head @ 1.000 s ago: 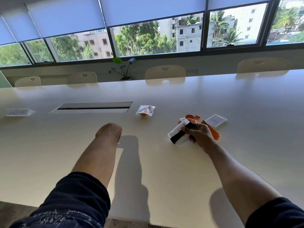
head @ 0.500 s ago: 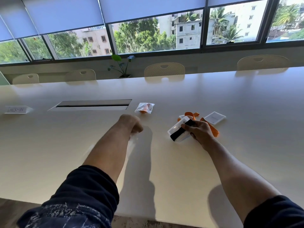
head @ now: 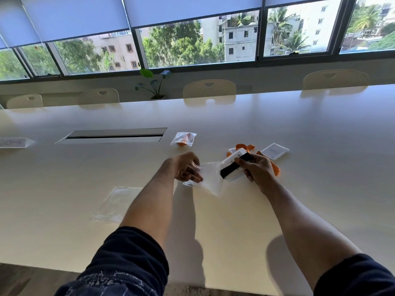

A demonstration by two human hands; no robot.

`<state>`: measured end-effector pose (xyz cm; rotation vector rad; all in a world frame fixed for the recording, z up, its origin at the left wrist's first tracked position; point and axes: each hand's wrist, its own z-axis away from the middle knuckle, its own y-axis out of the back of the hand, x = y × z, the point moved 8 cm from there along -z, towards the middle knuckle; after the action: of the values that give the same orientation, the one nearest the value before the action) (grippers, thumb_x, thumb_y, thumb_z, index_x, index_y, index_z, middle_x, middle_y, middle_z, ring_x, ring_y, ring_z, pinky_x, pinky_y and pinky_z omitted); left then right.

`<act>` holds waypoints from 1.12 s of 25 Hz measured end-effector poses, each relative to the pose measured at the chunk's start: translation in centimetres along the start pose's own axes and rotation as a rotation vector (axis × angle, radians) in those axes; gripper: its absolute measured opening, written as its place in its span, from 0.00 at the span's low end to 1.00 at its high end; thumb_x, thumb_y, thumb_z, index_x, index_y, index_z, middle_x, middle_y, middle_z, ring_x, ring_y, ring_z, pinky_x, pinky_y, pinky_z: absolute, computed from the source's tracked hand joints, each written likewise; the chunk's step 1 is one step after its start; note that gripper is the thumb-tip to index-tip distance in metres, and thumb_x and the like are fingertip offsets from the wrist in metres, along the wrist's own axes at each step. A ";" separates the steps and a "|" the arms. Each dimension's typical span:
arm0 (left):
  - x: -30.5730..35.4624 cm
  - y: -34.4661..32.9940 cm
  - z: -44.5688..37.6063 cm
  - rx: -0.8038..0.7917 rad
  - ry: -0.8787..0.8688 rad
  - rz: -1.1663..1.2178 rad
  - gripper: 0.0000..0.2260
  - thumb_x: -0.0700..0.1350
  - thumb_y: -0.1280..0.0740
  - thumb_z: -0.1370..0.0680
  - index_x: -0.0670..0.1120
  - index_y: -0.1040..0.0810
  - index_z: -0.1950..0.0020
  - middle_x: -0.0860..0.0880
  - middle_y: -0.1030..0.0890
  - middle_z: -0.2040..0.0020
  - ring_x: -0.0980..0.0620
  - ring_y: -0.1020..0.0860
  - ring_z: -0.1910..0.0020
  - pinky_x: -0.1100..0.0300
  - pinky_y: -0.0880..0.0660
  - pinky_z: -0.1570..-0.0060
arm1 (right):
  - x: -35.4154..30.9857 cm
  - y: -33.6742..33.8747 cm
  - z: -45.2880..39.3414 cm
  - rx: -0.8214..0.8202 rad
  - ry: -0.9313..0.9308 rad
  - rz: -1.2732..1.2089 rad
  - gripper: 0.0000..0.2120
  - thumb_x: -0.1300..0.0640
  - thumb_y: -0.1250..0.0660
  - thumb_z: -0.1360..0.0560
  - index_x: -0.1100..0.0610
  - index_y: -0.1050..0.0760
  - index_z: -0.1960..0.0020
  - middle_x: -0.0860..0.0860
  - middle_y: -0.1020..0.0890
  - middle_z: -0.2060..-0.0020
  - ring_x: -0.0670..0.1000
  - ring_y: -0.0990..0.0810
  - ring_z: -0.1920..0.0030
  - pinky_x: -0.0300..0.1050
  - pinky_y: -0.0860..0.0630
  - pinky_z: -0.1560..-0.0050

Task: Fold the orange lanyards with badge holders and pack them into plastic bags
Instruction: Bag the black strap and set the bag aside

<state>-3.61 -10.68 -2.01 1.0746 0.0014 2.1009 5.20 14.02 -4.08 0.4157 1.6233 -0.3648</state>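
My left hand [head: 185, 167] pinches clear plastic bag [head: 210, 178] just above surface [head: 277, 210]. My right hand [head: 255, 167] grips badge holder [head: 232, 167] at bag's edge, orange lanyard [head: 274, 167] trailing behind. Risk: bag mouth limp, holder snags; loose lanyard unfolds.

A white badge holder [head: 232, 165] with a black band is lifted, tilted, beside a clear plastic bag [head: 210, 178]. Orange lanyard [head: 245, 148] lies behind it; a packed bag [head: 183, 139] rests farther back.
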 end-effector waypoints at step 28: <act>4.1 -3.5 -1.2 0.742 -0.116 -0.857 0.29 0.63 0.38 0.37 0.50 0.22 0.40 0.48 0.18 0.47 0.46 0.19 0.47 0.60 0.33 0.62 | 0.2 1.2 -0.3 0.129 -0.007 -0.042 0.09 0.58 0.27 0.23 0.60 0.18 0.44 0.56 0.14 0.63 0.50 0.18 0.71 0.42 0.19 0.69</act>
<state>-3.65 -5.25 -1.06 1.2855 1.0601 1.2424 5.45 15.19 -4.19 0.4775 1.6084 -0.5041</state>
